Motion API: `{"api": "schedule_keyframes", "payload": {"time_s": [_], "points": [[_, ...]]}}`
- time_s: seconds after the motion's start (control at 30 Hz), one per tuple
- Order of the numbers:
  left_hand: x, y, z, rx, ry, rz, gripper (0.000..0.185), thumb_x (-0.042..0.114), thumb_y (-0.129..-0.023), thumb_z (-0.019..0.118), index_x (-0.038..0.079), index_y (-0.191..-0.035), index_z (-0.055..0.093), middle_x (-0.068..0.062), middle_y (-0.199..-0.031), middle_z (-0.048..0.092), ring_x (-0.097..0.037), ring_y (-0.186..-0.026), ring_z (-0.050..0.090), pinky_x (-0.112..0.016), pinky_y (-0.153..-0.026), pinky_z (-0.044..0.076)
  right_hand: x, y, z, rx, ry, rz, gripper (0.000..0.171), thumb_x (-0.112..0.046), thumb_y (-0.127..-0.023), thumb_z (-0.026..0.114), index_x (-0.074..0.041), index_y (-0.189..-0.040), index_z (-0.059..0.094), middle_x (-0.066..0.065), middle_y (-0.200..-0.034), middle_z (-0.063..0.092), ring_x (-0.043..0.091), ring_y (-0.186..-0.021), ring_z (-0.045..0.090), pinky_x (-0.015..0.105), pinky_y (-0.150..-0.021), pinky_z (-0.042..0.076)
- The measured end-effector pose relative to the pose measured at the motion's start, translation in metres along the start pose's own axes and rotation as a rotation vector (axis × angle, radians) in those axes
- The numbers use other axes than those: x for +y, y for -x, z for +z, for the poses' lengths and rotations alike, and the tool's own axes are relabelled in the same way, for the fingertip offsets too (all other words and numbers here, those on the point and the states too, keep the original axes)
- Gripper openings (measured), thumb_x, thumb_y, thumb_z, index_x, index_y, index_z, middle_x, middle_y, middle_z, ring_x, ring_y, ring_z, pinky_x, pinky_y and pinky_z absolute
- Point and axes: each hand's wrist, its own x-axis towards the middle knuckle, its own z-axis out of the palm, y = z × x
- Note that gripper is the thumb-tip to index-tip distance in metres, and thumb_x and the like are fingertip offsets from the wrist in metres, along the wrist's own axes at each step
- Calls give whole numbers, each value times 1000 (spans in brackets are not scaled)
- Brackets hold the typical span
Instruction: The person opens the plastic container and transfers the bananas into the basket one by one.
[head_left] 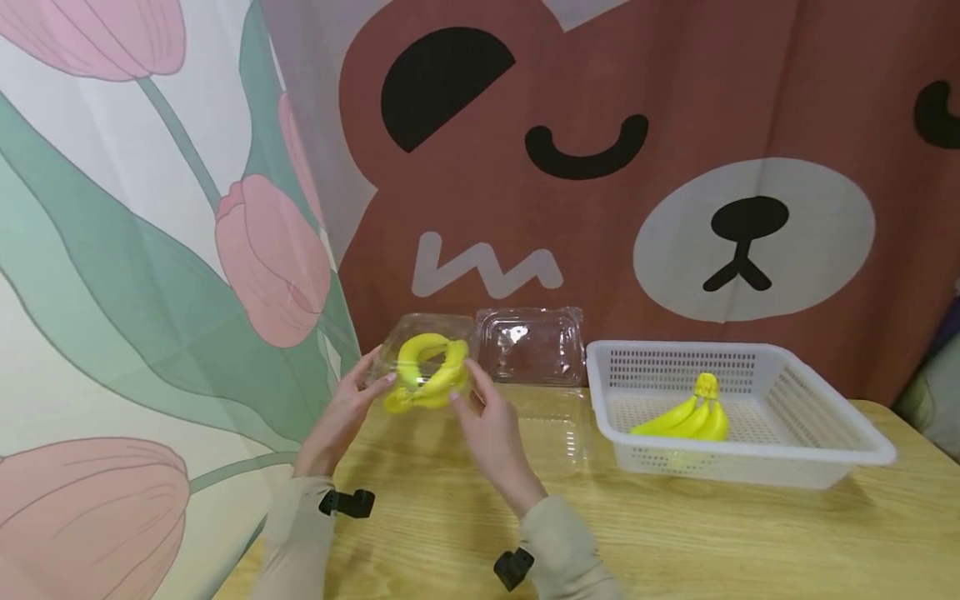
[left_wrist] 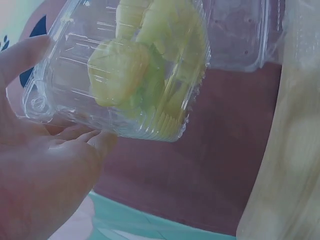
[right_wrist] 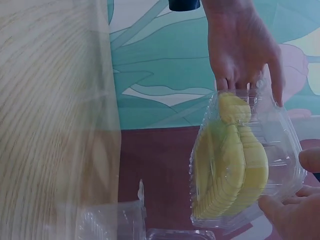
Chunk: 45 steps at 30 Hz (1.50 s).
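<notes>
A clear plastic clamshell box (head_left: 423,333) with yellow toy bananas (head_left: 431,373) inside is held tilted above the table's far left part. My left hand (head_left: 375,375) grips its left edge and my right hand (head_left: 468,385) pinches its right edge. The left wrist view shows the box (left_wrist: 65,85) and bananas (left_wrist: 130,65) from below, with my left hand (left_wrist: 60,155) under it. In the right wrist view the box (right_wrist: 285,145) stands on edge with the bananas (right_wrist: 230,165) curled inside, the left hand (right_wrist: 245,50) on its far rim and my right hand (right_wrist: 295,200) on its near rim.
A second clear box (head_left: 531,343) stands at the back against the bear-print curtain. A clear open tray (head_left: 558,429) lies on the wooden table (head_left: 675,533). To the right, a white perforated basket (head_left: 825,433) holds a banana bunch (head_left: 686,417). The table's left edge is near my left arm.
</notes>
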Motion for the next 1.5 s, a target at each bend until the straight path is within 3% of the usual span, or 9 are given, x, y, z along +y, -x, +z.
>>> {"api": "schedule_keyframes", "payload": {"time_s": [0.2, 0.3, 0.67, 0.87, 0.97, 1.1, 1.3, 1.5], "points": [[7, -2, 10, 8, -23, -2, 70, 38, -99, 59, 25, -157, 25, 0, -163, 15, -30, -148, 6, -64, -113, 13, -4, 1, -13, 18, -12, -18, 56, -19, -98, 63, -22, -150, 42, 8, -155, 34, 32, -134, 43, 28, -100, 43], [8, -2, 14, 2, -18, 11, 71, 38, -98, 60, 23, -157, 25, 0, -162, 18, -27, -148, 9, -63, -114, 14, -6, 2, -18, 21, -9, -23, 57, -19, -97, 63, -18, -150, 42, 10, -155, 35, 34, -133, 45, 28, -99, 44], [14, -3, 29, -1, 31, 37, 70, 35, -96, 64, 20, -156, 29, -7, -157, 32, -26, -144, 24, -55, -114, 22, -12, 4, -33, 42, -13, -39, 55, -14, -96, 64, -20, -148, 45, 11, -151, 40, 32, -129, 50, 23, -95, 46], [15, -4, 36, -12, 56, 29, 70, 30, -98, 63, 18, -156, 28, -7, -158, 29, -25, -144, 23, -53, -115, 23, -21, 7, -40, 42, 5, -21, 55, -11, -96, 64, -18, -148, 46, 12, -148, 43, 32, -129, 49, 21, -94, 47], [17, -4, 40, -26, 43, 8, 71, 34, -98, 62, 22, -157, 25, -3, -160, 25, -25, -145, 20, -56, -114, 23, -13, 4, -45, 48, 37, -24, 55, -14, -96, 65, -22, -147, 47, 7, -145, 47, 30, -127, 52, 22, -93, 48], [19, -4, 47, -35, 26, -3, 73, 39, -97, 62, 26, -157, 23, 3, -161, 19, -24, -147, 14, -58, -113, 23, -14, 4, -53, 48, 58, -29, 55, -13, -96, 65, -19, -147, 47, 10, -140, 50, 32, -126, 53, 25, -93, 49], [18, -7, 57, -25, 13, 1, 75, 38, -95, 65, 22, -157, 26, -3, -161, 21, -26, -147, 15, -56, -114, 23, -13, 6, -63, 60, 75, -44, 54, -12, -95, 66, -17, -146, 49, 10, -144, 49, 31, -127, 52, 24, -94, 49], [20, -11, 71, -25, 17, 27, 75, 36, -94, 67, 20, -156, 28, -5, -159, 25, -25, -146, 19, -54, -114, 24, -11, 7, -77, 81, 110, -95, 52, -9, -95, 65, -13, -145, 50, 11, -132, 57, 27, -124, 54, 21, -95, 47]]}}
